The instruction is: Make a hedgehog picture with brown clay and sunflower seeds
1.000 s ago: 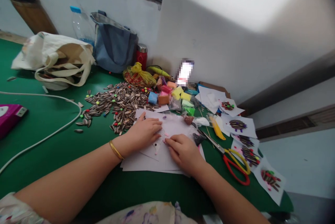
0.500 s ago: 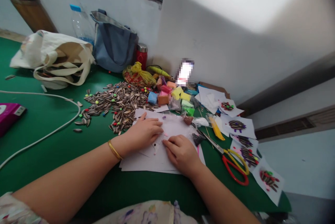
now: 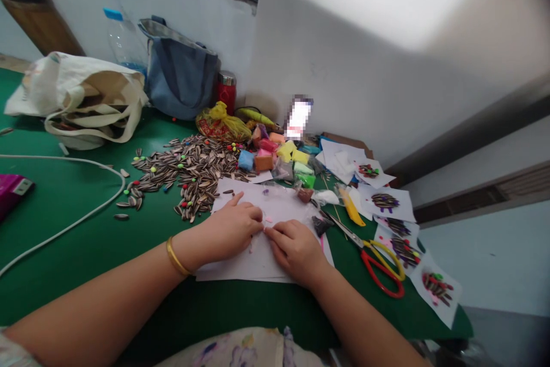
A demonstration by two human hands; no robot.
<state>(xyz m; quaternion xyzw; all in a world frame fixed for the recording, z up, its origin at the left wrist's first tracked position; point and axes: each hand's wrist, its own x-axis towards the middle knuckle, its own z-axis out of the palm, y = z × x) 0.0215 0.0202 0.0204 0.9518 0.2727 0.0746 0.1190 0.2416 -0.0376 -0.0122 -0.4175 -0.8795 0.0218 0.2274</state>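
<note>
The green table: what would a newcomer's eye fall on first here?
Probably the big heap of striped seeds, dotted with bright bits, on the green table beyond the left hand. To its right sit colourful packets. Nearer, the left and right hand come close together over white paper, with red-and-yellow-handled scissors lying to the right.

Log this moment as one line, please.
left hand: at white paper | right hand: beside left hand | nearby: pink bit, striped seeds, scissors
</note>
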